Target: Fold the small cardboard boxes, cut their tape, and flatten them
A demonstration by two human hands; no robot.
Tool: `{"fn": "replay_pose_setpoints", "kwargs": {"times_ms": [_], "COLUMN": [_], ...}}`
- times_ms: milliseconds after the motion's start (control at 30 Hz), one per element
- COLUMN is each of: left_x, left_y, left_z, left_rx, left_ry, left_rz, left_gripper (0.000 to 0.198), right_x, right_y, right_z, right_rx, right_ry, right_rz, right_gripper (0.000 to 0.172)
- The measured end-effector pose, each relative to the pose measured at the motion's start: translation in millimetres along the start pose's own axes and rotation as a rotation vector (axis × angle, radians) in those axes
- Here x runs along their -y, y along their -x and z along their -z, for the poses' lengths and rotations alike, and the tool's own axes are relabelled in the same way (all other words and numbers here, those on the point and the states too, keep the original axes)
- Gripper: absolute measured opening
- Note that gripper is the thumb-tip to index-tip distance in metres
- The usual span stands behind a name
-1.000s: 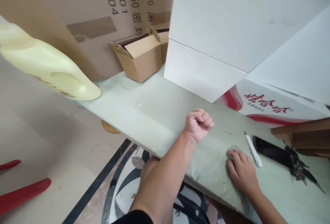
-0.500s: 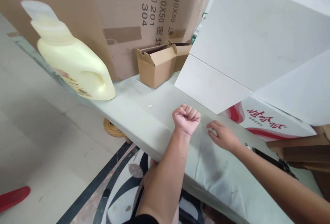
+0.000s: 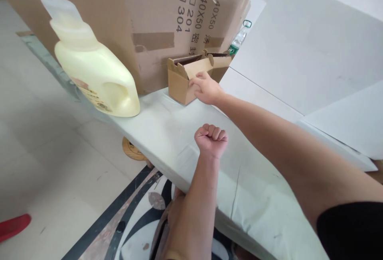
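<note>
My left hand [image 3: 211, 140] is closed in a fist above the middle of the table, and nothing shows between its fingers. My right hand [image 3: 206, 88] stretches across to the small brown cardboard box [image 3: 177, 82], its fingers apart and slightly bent. The fingertips lie over the box's front side; whether they touch it I cannot tell. The box stands upright with its top open, and what is inside is hidden. Left of it stands a pale yellow jug-shaped bottle [image 3: 98, 76] with a translucent cap, near the table edge.
A large printed carton [image 3: 149, 12] rises behind the small box. Another small brown box [image 3: 221, 66] adjoins it, with a clear plastic bottle [image 3: 238, 40] behind. White boxes [image 3: 314, 44] fill the right side. The table [image 3: 167, 132] has a pale cover; a wooden stool [image 3: 131, 148] stands below its left edge.
My right hand has moved forward and left, from beside my fist to the small cardboard box. My left hand stays closed in nearly the same place. The view has shifted slightly.
</note>
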State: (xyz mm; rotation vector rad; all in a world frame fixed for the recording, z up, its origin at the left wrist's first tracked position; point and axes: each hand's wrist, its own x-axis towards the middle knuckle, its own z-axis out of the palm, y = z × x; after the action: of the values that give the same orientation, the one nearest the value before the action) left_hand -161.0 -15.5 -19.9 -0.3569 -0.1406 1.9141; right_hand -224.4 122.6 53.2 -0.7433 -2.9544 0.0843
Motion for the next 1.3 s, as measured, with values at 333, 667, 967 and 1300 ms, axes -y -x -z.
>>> {"fn": "replay_pose_setpoints", "kwargs": {"times_ms": [333,667,967,1300], "left_x": [-1,0,5,26], "left_y": [1,4,25,28], "left_z": [-1.3,-1.5,-3.7,-4.8], "left_rx": [-0.035,0.033,0.714,0.635], "left_ry": [-0.019,-0.084,-0.584,-0.710], "left_rz": [-0.019,-0.002,0.472,0.462], "left_gripper": [0.040,0.040,0.063,0.080], "right_x": [34,18,-56,-106], "right_y": [-19,-1,167,403], "right_z": [-17,-17,-31,-12], "right_rx": [-0.032,-0.103,-0.307,-0.589], "right_ry": [-0.150,-0.193,-0.302,-0.088], "right_rz": [0.027,0.037,-0.003,-0.075], "right_gripper": [0.055,0.043,0.039,0.022]}}
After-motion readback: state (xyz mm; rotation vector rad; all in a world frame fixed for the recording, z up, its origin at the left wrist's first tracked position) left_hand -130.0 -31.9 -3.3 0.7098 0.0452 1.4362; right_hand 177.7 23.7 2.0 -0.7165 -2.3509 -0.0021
